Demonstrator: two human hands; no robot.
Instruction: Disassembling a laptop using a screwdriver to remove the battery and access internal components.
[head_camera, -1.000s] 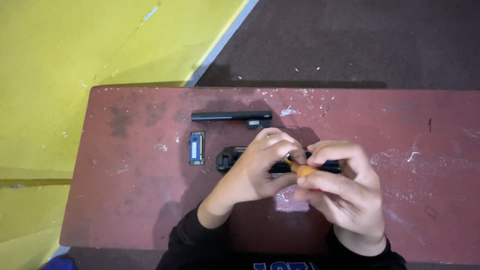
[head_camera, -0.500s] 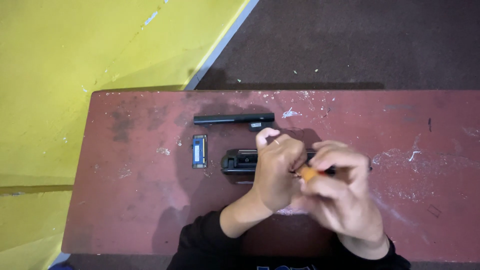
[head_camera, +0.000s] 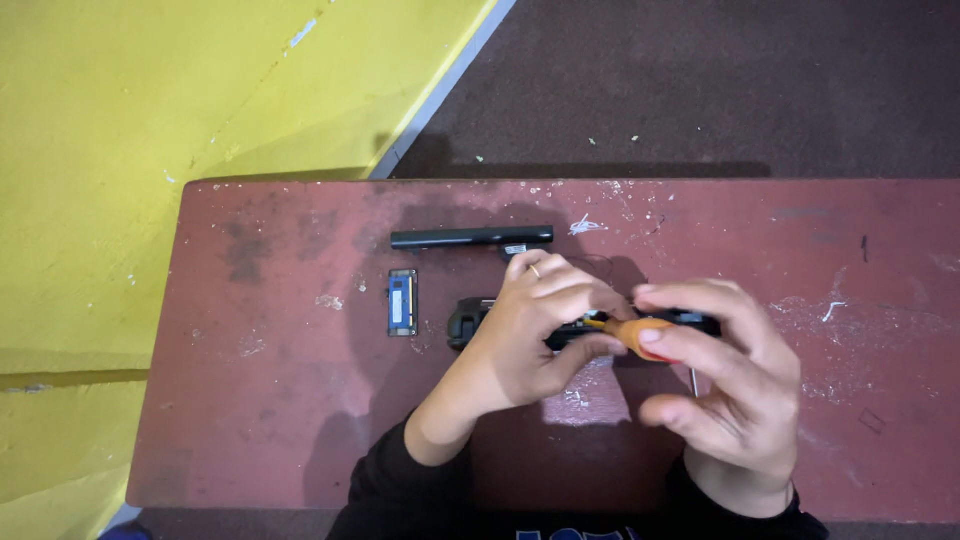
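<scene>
Both my hands have shifted right over the black device (head_camera: 470, 322), left hand (head_camera: 530, 335) pinning its stiff, light casing, right hand (head_camera: 715, 385) fingers pinching the orange-handled screwdriver (head_camera: 640, 335).

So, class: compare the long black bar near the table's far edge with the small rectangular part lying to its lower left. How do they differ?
The long black bar is far longer and slimmer than the small rectangular part. The bar lies crosswise on the table; the part lies lengthwise, towards the person. The bar is plain black; the part has a blue face in a dark frame. Both lie flat on the table, untouched by either hand.
</scene>
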